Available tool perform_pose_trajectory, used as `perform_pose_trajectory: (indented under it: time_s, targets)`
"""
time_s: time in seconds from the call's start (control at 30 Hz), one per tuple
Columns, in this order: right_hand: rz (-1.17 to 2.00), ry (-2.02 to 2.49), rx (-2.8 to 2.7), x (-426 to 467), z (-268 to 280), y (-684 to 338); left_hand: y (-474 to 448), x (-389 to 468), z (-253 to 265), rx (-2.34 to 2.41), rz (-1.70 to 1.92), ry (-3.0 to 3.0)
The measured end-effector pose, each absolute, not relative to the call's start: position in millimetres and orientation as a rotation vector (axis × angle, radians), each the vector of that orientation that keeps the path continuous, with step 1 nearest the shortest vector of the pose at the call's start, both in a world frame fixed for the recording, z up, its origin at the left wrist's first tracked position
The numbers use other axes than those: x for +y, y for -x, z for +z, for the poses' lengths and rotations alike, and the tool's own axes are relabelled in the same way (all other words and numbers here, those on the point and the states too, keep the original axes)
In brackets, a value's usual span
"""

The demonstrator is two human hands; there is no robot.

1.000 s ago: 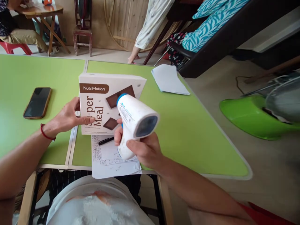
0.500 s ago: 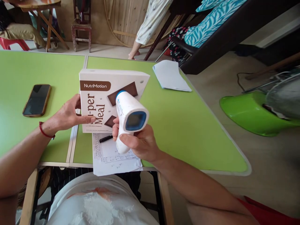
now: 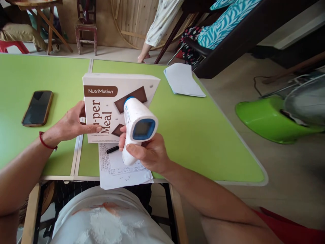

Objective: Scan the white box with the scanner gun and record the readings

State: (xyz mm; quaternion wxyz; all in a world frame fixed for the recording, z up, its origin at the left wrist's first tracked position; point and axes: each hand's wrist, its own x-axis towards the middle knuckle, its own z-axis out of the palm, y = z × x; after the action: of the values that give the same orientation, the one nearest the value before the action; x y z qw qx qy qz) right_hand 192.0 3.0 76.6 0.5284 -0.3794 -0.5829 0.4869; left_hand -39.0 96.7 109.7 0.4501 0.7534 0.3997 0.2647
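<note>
My left hand (image 3: 73, 123) grips the left edge of a white and brown NutriMotion box (image 3: 101, 81), thumb across its printed front. The box is upright over the green table. In my right hand (image 3: 149, 152) is a white infrared thermometer (image 3: 137, 117) with a blue-framed screen that looks dark. Its front end points at the box face, near a printed brown bar; whether they touch I cannot tell. Below the box, written paper sheets (image 3: 119, 179) lie at the table's near edge with a black pen (image 3: 112, 149) on top, partly behind my right hand and the thermometer.
A smartphone (image 3: 37, 108) lies on the left part of the green table (image 3: 203, 145). Folded white paper (image 3: 180, 79) rests near the far right edge. Beyond the table are a wooden chair (image 3: 86, 32), seated people's legs and a green plastic stool (image 3: 264, 118) on the floor.
The whole view has shifted slightly, so everything appears a little further left and up. Both hands keep their hold on the box and the thermometer.
</note>
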Motion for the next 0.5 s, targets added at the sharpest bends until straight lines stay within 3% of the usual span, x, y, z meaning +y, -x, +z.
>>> perform_pose_trajectory:
  time_s: [0.5]
  targets:
    - [1.255,0.804,-1.318,3.6,77.2,-190.2,40.8,99.5,108.5,1.003,0.596,-1.838]
